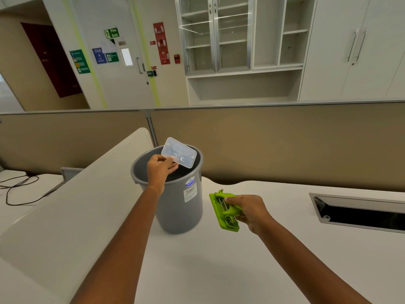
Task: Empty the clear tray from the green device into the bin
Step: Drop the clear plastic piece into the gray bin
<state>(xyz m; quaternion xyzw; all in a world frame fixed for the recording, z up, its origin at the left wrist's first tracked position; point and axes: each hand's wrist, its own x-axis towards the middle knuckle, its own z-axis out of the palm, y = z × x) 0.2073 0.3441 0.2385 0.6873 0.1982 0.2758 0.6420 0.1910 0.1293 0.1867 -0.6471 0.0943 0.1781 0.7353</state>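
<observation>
The landmark for all positions below is the grey bin, which stands on the white desk.

Current state: the left hand holds the clear tray above the bin's open mouth, toward its far rim. The fingers of this hand are clamped on the tray's near short edge, thumb on one face and fingertips on the other. The tray is tilted, its free end raised and pointing away from the person. Whether any contents remain inside cannot be determined; the tray is translucent and nothing loose is visible.

The right hand is beside the bin, on its right, low over the desk. Its fingers are closed around the green device, a hole punch held with its underside turned partly upward, the tray seat exposed.

Recommended procedure for the step in hand:

1. Keep the tray wholly inside the outline of the bin's rim before turning it further, so that debris falls into the bin rather than onto the desk.
2. Rotate the wrist until the tray's open face points down into the bin.
3. Tap or shake lightly; small scraps are likely to cling to smooth plastic.
4. Maintain a firm edge pinch: the tray is light and slick and could slip into the bin.
5. Hold the green device level to avoid spilling residue beside the bin.
</observation>
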